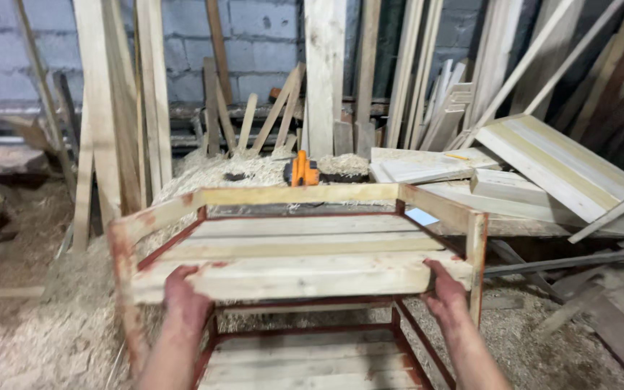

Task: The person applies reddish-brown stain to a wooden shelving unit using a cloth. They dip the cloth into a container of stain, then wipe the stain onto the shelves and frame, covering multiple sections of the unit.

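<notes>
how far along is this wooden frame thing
Done: the wooden frame has its rails, corner posts and slats joined, red paint along edges. In hand: left hand and right hand grip its near rail. Left: most wood remains bare, unpainted.

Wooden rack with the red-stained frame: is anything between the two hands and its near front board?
Nothing visible. The left hand and the right hand already rest directly on the pale front board of the wooden rack with red-stained frame, one near each end. The lower slatted shelf lies below, clear of both hands.
</notes>
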